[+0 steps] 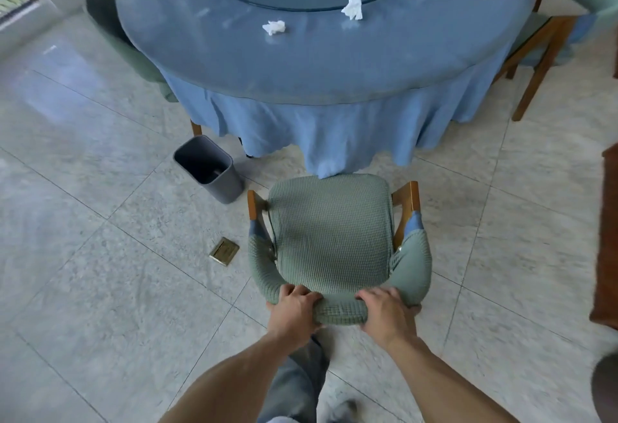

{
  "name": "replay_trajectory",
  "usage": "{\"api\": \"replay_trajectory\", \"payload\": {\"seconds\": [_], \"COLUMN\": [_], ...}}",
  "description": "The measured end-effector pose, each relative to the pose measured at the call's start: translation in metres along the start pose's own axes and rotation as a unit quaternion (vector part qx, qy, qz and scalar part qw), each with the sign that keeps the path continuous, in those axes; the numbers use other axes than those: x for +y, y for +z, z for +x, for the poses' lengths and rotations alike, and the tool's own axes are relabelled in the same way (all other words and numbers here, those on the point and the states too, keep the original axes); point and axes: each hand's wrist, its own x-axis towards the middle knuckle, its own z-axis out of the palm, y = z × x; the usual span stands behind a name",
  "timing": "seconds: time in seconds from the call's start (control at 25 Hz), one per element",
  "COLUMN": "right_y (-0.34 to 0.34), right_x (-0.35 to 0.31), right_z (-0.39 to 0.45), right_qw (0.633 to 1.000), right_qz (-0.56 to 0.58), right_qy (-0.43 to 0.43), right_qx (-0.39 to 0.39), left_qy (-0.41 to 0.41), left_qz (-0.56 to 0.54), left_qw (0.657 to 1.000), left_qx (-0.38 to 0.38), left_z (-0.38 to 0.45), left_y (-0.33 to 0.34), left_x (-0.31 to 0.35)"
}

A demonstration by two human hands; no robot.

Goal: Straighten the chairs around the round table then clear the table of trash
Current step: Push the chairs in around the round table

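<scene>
Green chair [331,232] facing blue-clothed table [301,61]

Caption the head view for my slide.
Both hands, left hand and right hand, grip the green chair facing the tissue-strewn round table.

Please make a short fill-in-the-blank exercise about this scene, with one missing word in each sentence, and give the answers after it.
1. Both hands, left hand and right hand, grip the ____ of the green chair.
2. ____ crumpled tissues lie on the round table; the nearest is this tissue.
3. The grey bin stands on the ____ beside the table.
4. The tablecloth is ____ in colour.

Missing words: backrest; three; floor; blue
</scene>
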Motion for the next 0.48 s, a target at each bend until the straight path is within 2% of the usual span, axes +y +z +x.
{"api": "replay_trajectory", "payload": {"seconds": [0.12, 0.48], "right_y": [-0.012, -0.096], "right_x": [-0.005, -0.029], "right_z": [0.027, 0.161], "right_qw": [1.0, 0.999], "right_qz": [-0.002, 0.029], "right_qy": [0.016, 0.029], "right_qx": [0.012, 0.034], "left_qy": [0.004, 0.029], "left_qz": [-0.004, -0.01], "left_qw": [1.0, 1.0], "left_qx": [-0.001, -0.007], "left_z": [0.023, 0.161], "left_y": [-0.019, -0.114], "left_x": [-0.004, -0.032]}}
